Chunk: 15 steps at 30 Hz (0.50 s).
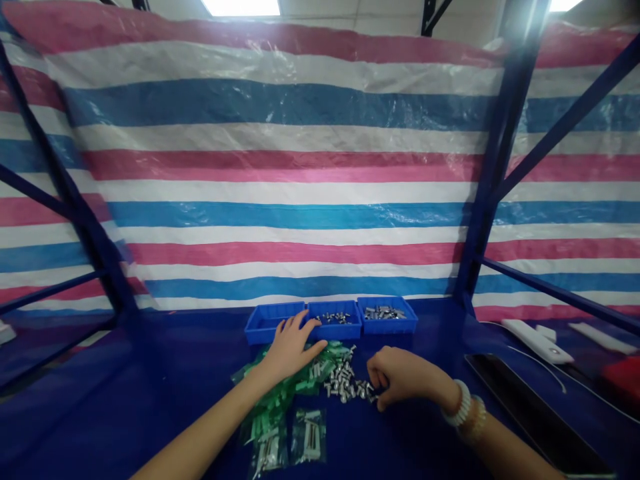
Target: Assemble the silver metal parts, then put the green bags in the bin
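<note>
Clear packets [311, 439] lie nearest; farther, the left hand [289, 348] spreads loosely over green packets [273, 405]; the right hand [403, 377] curls beside metal pieces [343, 381], whether grasping any I cannot tell.

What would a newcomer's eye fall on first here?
The red, white and blue striped sheet fills the background. Below it, three blue bins stand side by side on the blue table. The left hand is spread over green packets; the right hand is curled beside loose metal fasteners.

2 ceiling lights [241, 7] glare; the tabletop [150, 380] is dim.
</note>
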{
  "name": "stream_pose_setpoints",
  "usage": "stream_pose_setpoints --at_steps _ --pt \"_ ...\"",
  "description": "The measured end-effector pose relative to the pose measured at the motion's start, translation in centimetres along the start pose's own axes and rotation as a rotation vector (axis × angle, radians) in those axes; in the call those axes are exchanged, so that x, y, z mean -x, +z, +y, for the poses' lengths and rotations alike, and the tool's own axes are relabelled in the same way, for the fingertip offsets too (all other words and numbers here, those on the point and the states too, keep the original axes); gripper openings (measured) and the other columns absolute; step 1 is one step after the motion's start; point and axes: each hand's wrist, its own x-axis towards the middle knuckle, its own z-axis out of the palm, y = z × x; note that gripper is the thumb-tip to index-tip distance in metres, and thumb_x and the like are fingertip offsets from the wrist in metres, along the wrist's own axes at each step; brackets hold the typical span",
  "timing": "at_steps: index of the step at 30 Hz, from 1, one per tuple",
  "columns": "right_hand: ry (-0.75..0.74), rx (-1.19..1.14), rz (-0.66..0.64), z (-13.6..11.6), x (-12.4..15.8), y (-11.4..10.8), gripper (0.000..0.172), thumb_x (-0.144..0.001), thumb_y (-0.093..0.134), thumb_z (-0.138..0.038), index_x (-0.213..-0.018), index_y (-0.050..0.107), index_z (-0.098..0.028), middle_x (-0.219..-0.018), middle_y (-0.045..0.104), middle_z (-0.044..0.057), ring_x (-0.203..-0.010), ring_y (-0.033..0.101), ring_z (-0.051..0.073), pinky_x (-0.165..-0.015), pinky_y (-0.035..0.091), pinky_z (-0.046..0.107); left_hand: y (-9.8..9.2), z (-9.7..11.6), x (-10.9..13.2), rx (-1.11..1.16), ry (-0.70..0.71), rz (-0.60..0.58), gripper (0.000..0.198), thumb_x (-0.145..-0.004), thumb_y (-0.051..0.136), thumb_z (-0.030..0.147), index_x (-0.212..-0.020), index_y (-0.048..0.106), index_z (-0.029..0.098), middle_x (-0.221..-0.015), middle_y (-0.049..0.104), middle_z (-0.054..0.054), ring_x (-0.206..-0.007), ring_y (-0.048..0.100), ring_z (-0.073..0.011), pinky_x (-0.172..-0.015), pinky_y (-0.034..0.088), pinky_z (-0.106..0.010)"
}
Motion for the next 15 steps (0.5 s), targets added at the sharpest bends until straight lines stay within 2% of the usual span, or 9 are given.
stream_pose_setpoints --at_steps 4,7,9,12,15 --pt "0.008 0.015 -0.061 -0.1 -0.1 0.1 0.021 -0.052 0.079 -0.004 -0.052 0.062 -0.017 -0.046 0.052 -0.008 -0.042 0.047 0.008 -0.043 0.029 0.019 0.1 -0.2 0.2 0.011 0.024 0.000 0.038 -0.089 0.056 0.045 -0.121 0.058 0.025 -0.137 0.053 -0.013 -0.124 0.049 -0.0362 -0.103 0.032 -0.060" --pt "-0.012 -0.015 -0.022 -0.4 0.0 -0.4 0.018 -0.057 0.070 -0.001 -0.056 0.061 -0.017 -0.048 0.053 -0.008 -0.043 0.049 0.008 -0.043 0.032 0.017 0.0 -0.4 0.2 0.056 0.047 0.028 0.037 -0.086 0.061 0.043 -0.118 0.060 0.025 -0.129 0.059 -0.011 -0.118 0.054 -0.0345 -0.101 0.035 -0.056" --pt "-0.032 -0.056 0.029 -0.9 0.1 -0.9 0.015 -0.062 0.066 -0.002 -0.065 0.063 -0.017 -0.051 0.055 -0.007 -0.047 0.053 0.009 -0.045 0.037 0.017 -0.2 -0.3 0.3 0.103 0.059 0.058 0.037 -0.081 0.067 0.040 -0.115 0.062 0.025 -0.123 0.062 -0.009 -0.114 0.056 -0.0345 -0.099 0.038 -0.055" --pt "-0.082 -0.134 0.107 -1.8 -0.2 -1.3 0.010 -0.076 0.064 -0.011 -0.084 0.066 -0.016 -0.065 0.064 -0.002 -0.060 0.062 0.013 -0.056 0.048 0.022 -0.8 0.7 0.7 0.184 0.054 0.175 0.026 -0.080 0.067 0.030 -0.104 0.063 0.023 -0.123 0.060 -0.010 -0.117 0.052 -0.0338 -0.102 0.036 -0.055" --pt "-0.174 -0.287 0.262 -2.8 -0.6 -1.0 0.009 -0.085 0.062 -0.022 -0.089 0.068 -0.016 -0.080 0.071 0.004 -0.074 0.067 0.017 -0.071 0.054 0.030 -1.4 3.2 1.9 0.269 0.050 0.325 0.008 -0.086 0.056 0.021 -0.093 0.058 0.022 -0.119 0.058 -0.010 -0.117 0.051 -0.0281 -0.103 0.038 -0.046"
